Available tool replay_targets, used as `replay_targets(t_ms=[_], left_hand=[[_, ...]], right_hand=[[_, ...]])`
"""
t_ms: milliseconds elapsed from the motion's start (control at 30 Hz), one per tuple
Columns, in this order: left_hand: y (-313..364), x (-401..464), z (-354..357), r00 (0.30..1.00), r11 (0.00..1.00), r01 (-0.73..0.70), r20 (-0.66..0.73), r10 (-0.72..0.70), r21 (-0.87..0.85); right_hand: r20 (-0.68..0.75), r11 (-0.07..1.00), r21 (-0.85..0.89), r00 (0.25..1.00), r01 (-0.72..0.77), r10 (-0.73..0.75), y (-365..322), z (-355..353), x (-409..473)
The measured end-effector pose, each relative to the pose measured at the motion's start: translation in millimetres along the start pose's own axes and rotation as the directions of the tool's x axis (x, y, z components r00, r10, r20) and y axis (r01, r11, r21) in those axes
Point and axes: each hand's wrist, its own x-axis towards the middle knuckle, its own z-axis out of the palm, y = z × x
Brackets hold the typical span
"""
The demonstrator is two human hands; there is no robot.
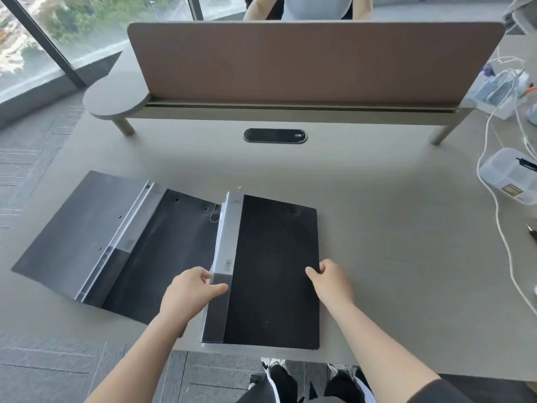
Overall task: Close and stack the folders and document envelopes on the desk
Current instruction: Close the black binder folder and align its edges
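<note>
A brown divider panel [313, 59] stands along the worktop's [392, 257] far edge, above an oval cable port [275, 136]. At right, white cables [499, 205] trail past a clear plastic box [511, 175] (lidded, contents unclear).

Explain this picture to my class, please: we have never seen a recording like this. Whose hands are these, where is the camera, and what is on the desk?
There is no machine here. A person wears one camera on the head, looking down at their own bare hands. On the pale grey desk lie two black plastic folders. The closed black folder with a grey spine sits nearest. The left hand grips its spine edge, and the right hand curls its fingers over its right edge. The open black folder lies flat to the left, untouched. At the far right are a clear plastic box and white cables.
</note>
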Motion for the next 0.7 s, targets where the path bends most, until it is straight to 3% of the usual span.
replay_targets(t_ms=[133,233,433,700], left_hand=[[-5.0,16.2,1.0,0.975,0.948,0.086,0.22,-0.017,-0.306],[-10.0,23.8,3.4,0.935,0.851,0.19,0.354,-0.005,-0.489],[-13.5,34.2,5.8,0.911,0.784,0.232,0.411,0.032,-0.576],[-15.2,42.7,8.5,0.91,0.776,0.222,0.411,0.053,-0.591]], right_hand=[[-0.014,0.998,-0.055,0.999,-0.034,0.034,-10.7,-1.4,-0.4],[0.014,0.994,0.035,0.995,-0.099,0.099,-16.8,-1.6,2.2],[0.15,0.902,0.314,0.953,-0.297,0.262,-23.7,-12.3,8.2],[0.111,0.89,0.358,0.959,-0.284,0.262,-25.7,-1.6,8.2]])
